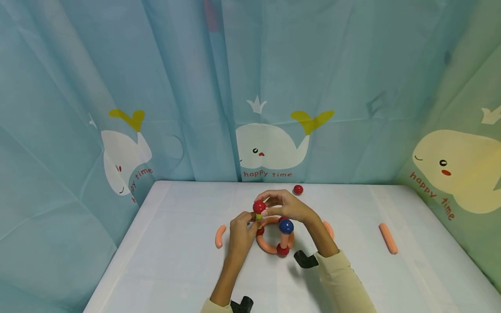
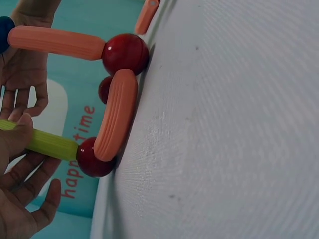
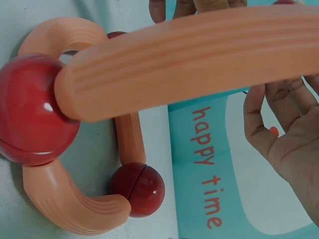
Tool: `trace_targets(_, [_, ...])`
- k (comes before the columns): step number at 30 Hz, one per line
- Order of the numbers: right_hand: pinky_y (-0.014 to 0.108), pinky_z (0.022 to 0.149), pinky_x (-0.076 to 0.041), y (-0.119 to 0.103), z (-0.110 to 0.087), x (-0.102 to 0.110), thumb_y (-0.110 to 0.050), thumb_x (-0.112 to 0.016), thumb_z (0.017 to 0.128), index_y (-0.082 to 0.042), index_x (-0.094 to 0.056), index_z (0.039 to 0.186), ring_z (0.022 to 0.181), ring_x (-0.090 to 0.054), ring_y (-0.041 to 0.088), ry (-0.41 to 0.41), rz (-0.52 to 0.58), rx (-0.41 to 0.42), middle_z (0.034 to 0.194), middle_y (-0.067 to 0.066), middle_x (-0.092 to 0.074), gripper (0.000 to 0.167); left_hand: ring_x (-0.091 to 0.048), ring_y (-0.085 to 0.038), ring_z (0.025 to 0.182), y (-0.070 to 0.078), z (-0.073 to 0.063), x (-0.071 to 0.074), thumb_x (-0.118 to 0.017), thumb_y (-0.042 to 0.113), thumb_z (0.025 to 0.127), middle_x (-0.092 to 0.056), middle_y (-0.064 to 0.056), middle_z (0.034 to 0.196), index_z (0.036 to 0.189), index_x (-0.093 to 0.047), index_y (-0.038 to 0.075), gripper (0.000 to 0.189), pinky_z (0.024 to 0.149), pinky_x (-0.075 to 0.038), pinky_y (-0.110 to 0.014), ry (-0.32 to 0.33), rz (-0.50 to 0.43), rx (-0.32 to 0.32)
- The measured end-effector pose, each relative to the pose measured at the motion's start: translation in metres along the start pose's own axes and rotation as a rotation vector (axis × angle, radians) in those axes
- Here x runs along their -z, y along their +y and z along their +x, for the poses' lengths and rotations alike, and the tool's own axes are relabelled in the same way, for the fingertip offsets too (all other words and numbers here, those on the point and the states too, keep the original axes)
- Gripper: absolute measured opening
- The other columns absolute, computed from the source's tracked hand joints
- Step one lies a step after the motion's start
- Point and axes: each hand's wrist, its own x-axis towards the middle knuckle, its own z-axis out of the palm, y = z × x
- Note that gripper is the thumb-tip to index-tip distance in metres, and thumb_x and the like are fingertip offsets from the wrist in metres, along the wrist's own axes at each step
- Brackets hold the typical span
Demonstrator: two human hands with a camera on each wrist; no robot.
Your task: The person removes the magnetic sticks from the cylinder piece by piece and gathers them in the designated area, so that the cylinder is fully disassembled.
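A ring of curved orange rods (image 1: 267, 247) joined by red balls (image 1: 282, 250) lies on the table. From one ball rises an orange rod (image 2: 57, 42) capped by a blue ball (image 1: 286, 226). Another ball carries a yellow-green rod (image 2: 52, 145), which my left hand (image 1: 242, 230) pinches between thumb and fingers. Atop that rod sits a red ball (image 1: 259, 206), held by the fingertips of my right hand (image 1: 287, 206). In the right wrist view the orange rod hides part of my right hand (image 3: 294, 134).
A loose red ball (image 1: 298, 189) lies near the table's back edge. One curved orange rod (image 1: 220, 236) is to the left, another orange piece (image 1: 328, 229) lies beside my right forearm, and a straight orange rod (image 1: 388, 238) is farther right. A whale-print curtain (image 1: 195, 87) stands behind.
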Motion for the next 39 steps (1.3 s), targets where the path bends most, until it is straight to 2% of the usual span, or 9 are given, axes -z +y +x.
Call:
trace_targets(6, [0.035, 0.088, -0.054, -0.001, -0.001, -0.001, -0.008, -0.069, 0.089, -0.005, -0.064, 0.118, 0.095, -0.066, 0.025, -0.004, -0.002, -0.012, 0.11, 0.011, -0.069, 0.03, -0.07, -0.018, 0.079, -0.001, -0.001, -0.001, -0.077, 0.015, 0.083, -0.071, -0.007, 0.083, 0.091, -0.075, 0.001, 0.016, 0.073, -0.059, -0.034, -0.004, -0.002, -0.004])
trace_targets(12, [0.04, 0.088, -0.054, -0.004, -0.003, -0.002, -0.009, -0.069, 0.089, -0.004, -0.063, 0.118, 0.094, -0.065, 0.028, 0.001, 0.001, -0.044, 0.111, 0.016, -0.067, 0.029, -0.07, -0.019, 0.079, 0.0, -0.002, -0.001, -0.077, 0.012, 0.083, -0.071, -0.008, 0.083, 0.092, -0.075, 0.0, 0.015, 0.072, -0.059, -0.035, -0.004, -0.013, -0.016])
trace_targets(22, [0.034, 0.084, -0.057, -0.006, -0.005, 0.003, -0.008, -0.062, 0.094, -0.001, -0.059, 0.122, 0.095, -0.068, 0.039, 0.048, 0.074, -0.03, 0.116, 0.018, -0.062, 0.029, -0.069, -0.018, 0.083, 0.0, -0.001, -0.002, -0.076, 0.012, 0.084, -0.072, -0.007, 0.087, 0.096, -0.075, 0.001, 0.016, 0.075, -0.059, -0.033, -0.035, 0.014, -0.007])
trace_targets(28, [0.035, 0.085, -0.057, -0.004, -0.005, 0.001, -0.008, -0.062, 0.094, -0.003, -0.058, 0.123, 0.098, -0.068, 0.036, 0.059, 0.094, -0.042, 0.117, 0.016, -0.063, 0.03, -0.069, -0.018, 0.084, 0.0, -0.001, -0.001, -0.075, 0.013, 0.085, -0.071, -0.007, 0.087, 0.097, -0.075, 0.001, 0.017, 0.075, -0.059, -0.034, -0.034, 0.02, 0.002])
trace_targets(33, [0.035, 0.086, -0.057, -0.003, -0.007, 0.002, -0.011, -0.065, 0.093, -0.003, -0.059, 0.123, 0.096, -0.069, 0.03, 0.13, 0.083, -0.051, 0.117, 0.017, -0.064, 0.032, -0.07, -0.019, 0.085, 0.001, 0.0, -0.001, -0.075, 0.015, 0.085, -0.071, -0.008, 0.088, 0.099, -0.075, 0.002, 0.019, 0.074, -0.059, -0.034, -0.04, 0.017, 0.024])
trace_targets(39, [0.033, 0.084, -0.056, 0.003, -0.013, 0.009, -0.016, -0.068, 0.092, -0.007, -0.058, 0.129, 0.098, -0.066, 0.022, 0.307, 0.022, -0.136, 0.121, 0.017, -0.063, 0.039, -0.07, -0.02, 0.091, 0.002, -0.001, 0.0, -0.074, 0.02, 0.087, -0.071, -0.008, 0.094, 0.108, -0.073, 0.002, 0.028, 0.08, -0.058, -0.038, -0.074, -0.001, 0.062])
